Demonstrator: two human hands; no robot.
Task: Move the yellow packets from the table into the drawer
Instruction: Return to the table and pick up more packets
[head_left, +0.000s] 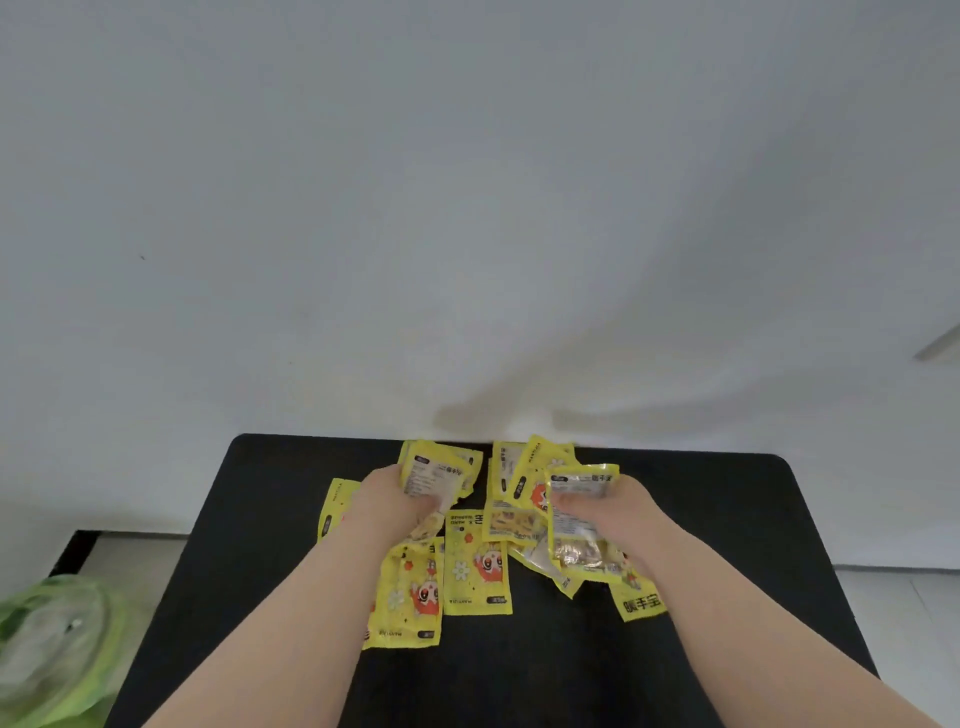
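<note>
Several yellow packets lie scattered on the black table (727, 519), among them one flat in the middle (477, 566) and one nearer me (408, 597). My left hand (387, 501) is closed on a small stack of packets (439, 470) lifted at the table's far edge. My right hand (618, 519) grips another bunch of packets (579, 519), some showing their silvery backs. More packets lie behind and under both hands. No drawer is in view.
A white wall rises right behind the table. A green plastic bag (57, 649) sits on the floor at the lower left. Pale floor tiles show on both sides of the table.
</note>
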